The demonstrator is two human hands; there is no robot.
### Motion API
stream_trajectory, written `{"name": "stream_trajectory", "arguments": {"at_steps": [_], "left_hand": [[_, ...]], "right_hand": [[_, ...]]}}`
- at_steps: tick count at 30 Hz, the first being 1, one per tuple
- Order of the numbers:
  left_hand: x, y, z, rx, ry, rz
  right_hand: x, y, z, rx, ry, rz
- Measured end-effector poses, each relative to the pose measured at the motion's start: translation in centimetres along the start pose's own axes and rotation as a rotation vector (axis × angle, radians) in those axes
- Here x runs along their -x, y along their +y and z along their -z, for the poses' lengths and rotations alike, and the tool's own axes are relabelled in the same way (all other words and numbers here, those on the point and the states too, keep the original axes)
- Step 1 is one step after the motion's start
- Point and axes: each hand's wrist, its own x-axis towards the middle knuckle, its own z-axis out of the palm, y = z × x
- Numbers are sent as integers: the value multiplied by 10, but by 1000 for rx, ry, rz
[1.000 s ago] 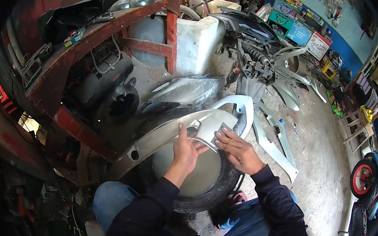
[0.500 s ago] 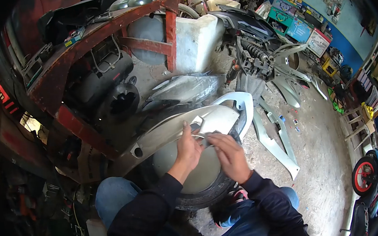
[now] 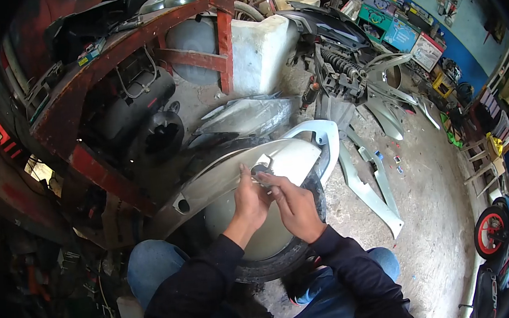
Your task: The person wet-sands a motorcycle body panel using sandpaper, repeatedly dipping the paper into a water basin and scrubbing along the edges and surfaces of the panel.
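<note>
Bare hands meet over a pale curved panel (image 3: 296, 160) in a crowded workshop. The left hand (image 3: 251, 203) pinches the panel's lower edge, thumb up on its face; the right hand (image 3: 295, 204) lies beside it, fingers close together near the cutout, and whether they grip anything is hidden. The panel slants across a round basin (image 3: 263, 243) of cloudy, greenish-grey liquid, ringed by a black tire (image 3: 276, 270). A white bracket-shaped part (image 3: 330, 146) curves around the panel's far end. Beneath the red wooden bench (image 3: 194, 61) lies a dark tank (image 3: 146, 99). Beyond, green bins (image 3: 375, 17) and a yellow crate (image 3: 442, 85) hold items too small to identify.
</note>
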Motion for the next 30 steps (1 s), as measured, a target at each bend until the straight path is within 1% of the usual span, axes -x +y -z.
{"name": "stream_trajectory", "arguments": {"at_steps": [2,3,4,6,7,9,10,12,13,14,16,18,19,20,22,23,27,30], "left_hand": [[10,17,-11,59,-90,4],[14,24,-20,64,-39,-20],[13,26,-19,67,-41,-25],[8,20,-14,82,-52,-16],[3,14,-5,86,-47,-14],[-9,1,13,17,-70,-2],[-2,3,11,17,-59,3],[9,22,-11,46,-95,-44],[8,28,-15,85,-40,-35],[6,29,-17,90,-43,-45],[6,23,-13,60,-88,-57],[6,17,-5,37,-95,-40],[4,17,-4,2,-119,-25],[6,21,-7,-7,-120,-22],[10,30,-18,82,-60,-36],[11,34,-21,88,-46,-43],[7,20,-12,35,-71,-32],[4,30,-14,107,-89,-59]], "right_hand": [[4,4,15,202,15,200],[9,10,21,149,26,180],[7,11,18,151,23,185],[4,10,10,155,105,186],[-5,5,2,162,94,229],[-15,4,-2,170,54,210],[-14,3,-4,174,23,188],[0,12,5,170,57,200],[5,13,10,105,101,195],[6,13,12,40,136,189],[-3,10,0,45,122,180],[-16,4,-14,-27,62,73],[-13,0,-10,-93,49,20],[-7,3,-5,-99,58,18],[9,11,10,-5,114,177],[11,13,12,-45,115,176],[-7,6,-2,3,64,178],[15,13,13,-16,99,196]]}}
